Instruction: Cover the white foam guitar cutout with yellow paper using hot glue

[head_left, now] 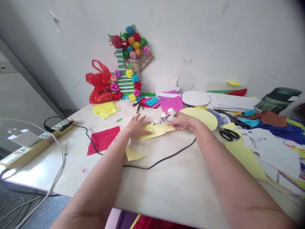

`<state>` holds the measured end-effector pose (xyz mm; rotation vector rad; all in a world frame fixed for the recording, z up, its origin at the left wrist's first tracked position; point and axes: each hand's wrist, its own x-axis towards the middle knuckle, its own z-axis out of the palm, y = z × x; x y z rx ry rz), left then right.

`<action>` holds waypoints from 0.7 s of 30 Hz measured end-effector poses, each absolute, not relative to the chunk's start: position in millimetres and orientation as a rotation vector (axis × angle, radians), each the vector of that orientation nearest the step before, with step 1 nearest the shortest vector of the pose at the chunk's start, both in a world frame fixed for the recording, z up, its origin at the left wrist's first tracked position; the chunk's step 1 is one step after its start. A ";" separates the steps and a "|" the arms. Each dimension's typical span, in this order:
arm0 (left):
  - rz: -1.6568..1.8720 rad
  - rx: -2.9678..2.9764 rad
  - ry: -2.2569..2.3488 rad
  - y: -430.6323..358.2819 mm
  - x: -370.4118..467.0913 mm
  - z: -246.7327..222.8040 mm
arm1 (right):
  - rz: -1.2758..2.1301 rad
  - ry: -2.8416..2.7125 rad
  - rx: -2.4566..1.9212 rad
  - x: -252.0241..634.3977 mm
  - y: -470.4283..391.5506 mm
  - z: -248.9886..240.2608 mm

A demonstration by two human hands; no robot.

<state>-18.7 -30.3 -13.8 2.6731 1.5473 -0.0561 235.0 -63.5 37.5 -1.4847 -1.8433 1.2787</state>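
My right hand (pixel 181 121) is closed round a white glue gun (pixel 166 117), whose tip points left and down, over a yellow paper strip (pixel 157 129). Small dark marks show on the strip near the tip. My left hand (pixel 137 126) lies with its fingers spread on the strip's left part, pressing it to the table. A black cord (pixel 164 160) runs below the strip and passes under my left forearm. A curved yellow scrap (pixel 133 154) lies just below my left hand. Left of that forearm is a red paper sheet (pixel 104 140).
Black scissors (pixel 229 134) rest on yellow paper at the right, beside a yellow oval (pixel 202 117) and heaped scraps. A power strip (pixel 40 140) crosses the left edge. Paper flower crafts (pixel 125 83) stand against the wall near a red bag (pixel 100 83); a green jar (pixel 278 99) lies back right.
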 end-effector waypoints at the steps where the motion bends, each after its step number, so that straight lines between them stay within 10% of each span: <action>1: -0.089 2.656 1.544 -29.8 -18.3 -14.1 | 1.273 -1.849 -1.505 233.7 -64.3 38.9; 21: -0.129 2.568 1.384 -21.5 -21.4 -14.5 | 1.227 -1.977 -1.562 229.5 -59.6 35.9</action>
